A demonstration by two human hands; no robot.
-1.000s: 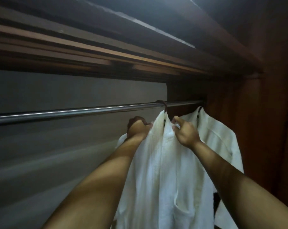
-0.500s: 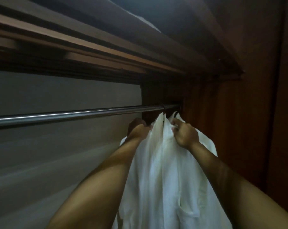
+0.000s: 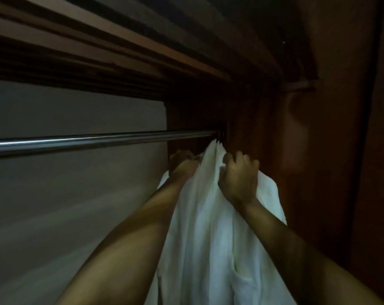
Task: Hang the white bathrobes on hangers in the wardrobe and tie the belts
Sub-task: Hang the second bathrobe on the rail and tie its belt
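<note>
Both arms reach up: the left hand [image 3: 183, 167] and right hand [image 3: 239, 179] each grip the white bathrobe [image 3: 208, 227] beneath the metal rail [image 3: 87, 140], against the wardrobe's right wall [image 3: 318, 172].

Both hands [image 3: 210, 172] on white bathrobe [image 3: 210, 238]

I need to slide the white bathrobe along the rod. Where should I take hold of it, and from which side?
Probably high up, at the shoulders just below the rod, where the white bathrobe narrows to a peak. Come from the front, one hand per side, as the left hand and right hand do now, fingers curled into the cloth. Lower down it hangs loose and would likely only swing.
</note>
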